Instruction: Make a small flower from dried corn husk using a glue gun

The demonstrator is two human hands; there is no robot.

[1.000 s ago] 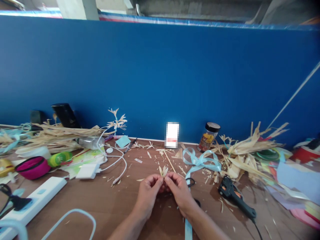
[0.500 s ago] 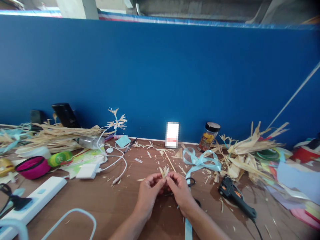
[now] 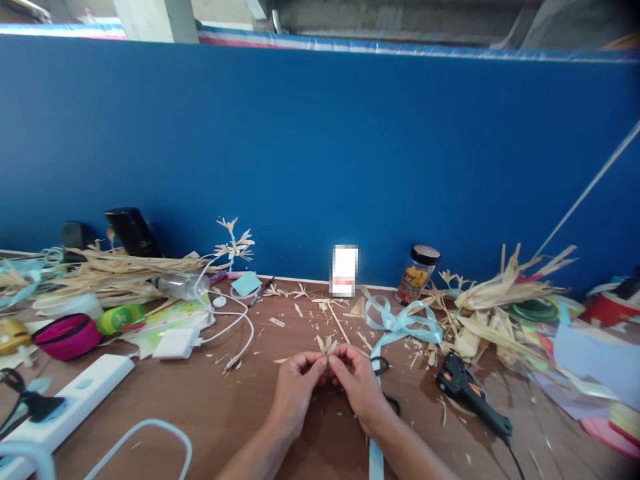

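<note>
Between my fingertips is a small flower of pale dried husk petals point(image 3: 326, 345), its tips spread upward. My left hand point(image 3: 299, 385) pinches its base from the left, and my right hand point(image 3: 356, 379) pinches it from the right, thumbs nearly touching. The flower's lower part is hidden by my fingers. Black scissors point(image 3: 381, 365) lie partly under my right hand, beside a light blue ribbon point(image 3: 376, 453) that runs beneath my right wrist. Pale husk scraps point(image 3: 320, 313) are scattered on the brown table just beyond my hands.
A glue gun point(image 3: 473, 395) lies at the right, before a pile of dried husks point(image 3: 493, 297). A lidded jar point(image 3: 417, 275) stands by the blue partition point(image 3: 300, 153). At left are a white power strip point(image 3: 75, 397), cables, a pink pouch point(image 3: 67, 335) and a husk-flower stem point(image 3: 233, 247).
The petals between my fingertips have tilted slightly left and look more spread. Both hands keep their pinch in nearly the same place.
</note>
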